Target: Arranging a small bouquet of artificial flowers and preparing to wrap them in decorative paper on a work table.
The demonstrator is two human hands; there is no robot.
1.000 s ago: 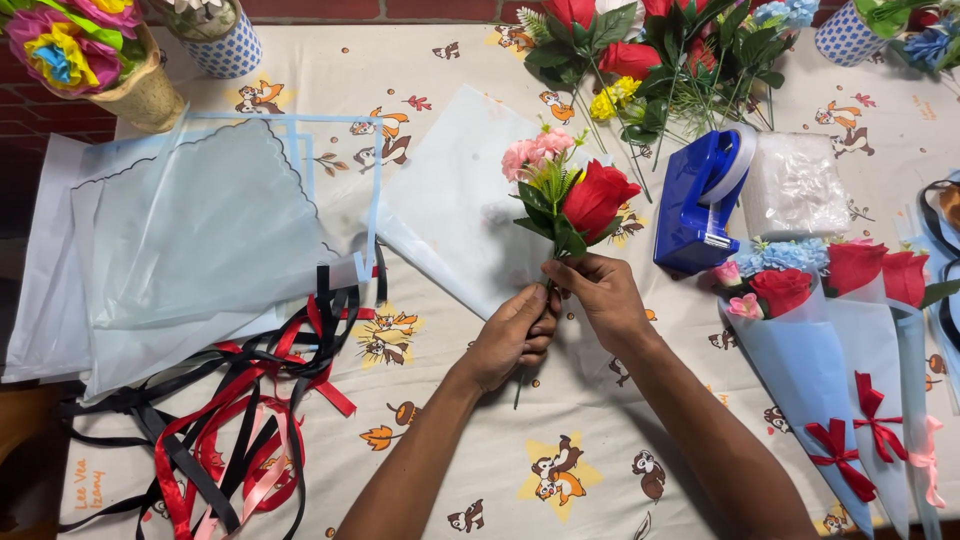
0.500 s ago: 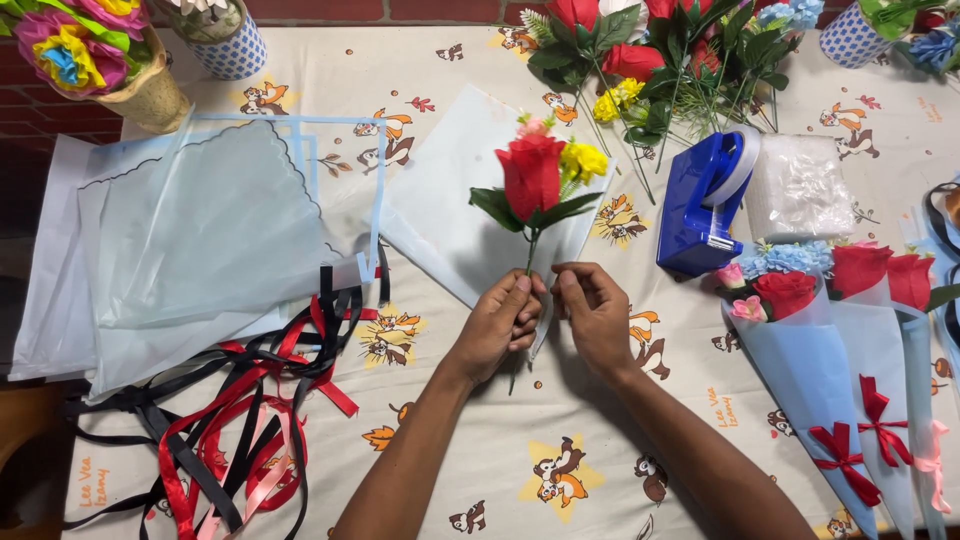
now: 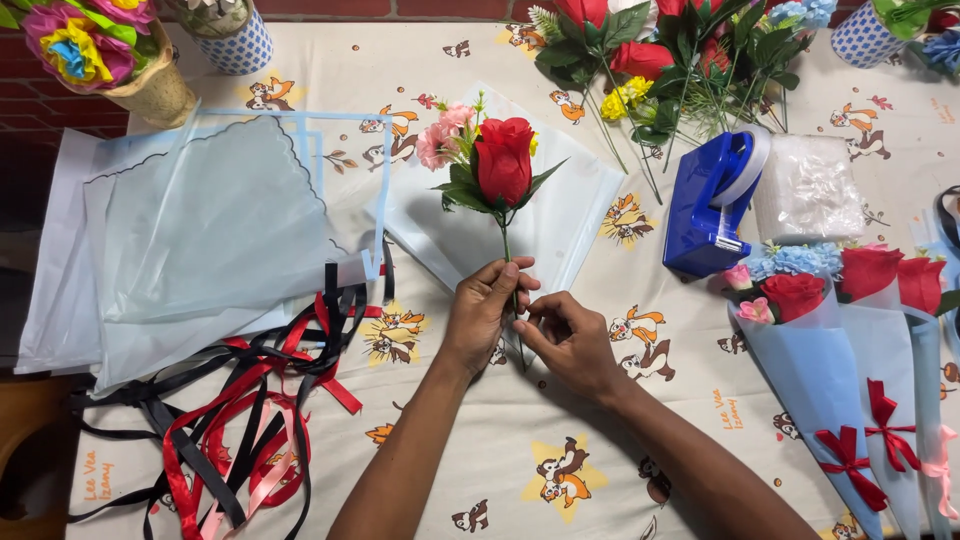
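Head view: a person's two bare hands meet over a desk (image 3: 480, 450) covered in a cartoon-print cloth.
Left hand (image 3: 480, 315): fingers curled and pinching the thin stem of a red rose (image 3: 503, 160), which rises straight away from the fingers.
Right hand (image 3: 570, 340): fingers bent and pressed at the lower end of the same stem, just below the left hand and touching it.
Posy: pink blossoms (image 3: 440, 140) sit tight beside the rose head, on its left.
Under the stem: a pale blue wrapping sheet (image 3: 560, 215) lies flat beyond the fingers, the flower heads over it.
Step in hand: by my reading, the stems are being gathered and lined up on the sheet; the sheet is not yet folded round them.
Next move calls for: a firm hold on the stems and a free hand for the sheet's corner, I judge.
Right of the fingers: a blue tape dispenser (image 3: 715, 200) near; finished cones (image 3: 820, 360) with red bows farther out.
Left of the fingers: red and black ribbons (image 3: 240, 420) in a tangle, a stack of sheets (image 3: 200, 230) beyond.
Far side: loose artificial flowers (image 3: 660, 60).
Open room: bare cloth just near the wrists; the desk's near edge is out of view.
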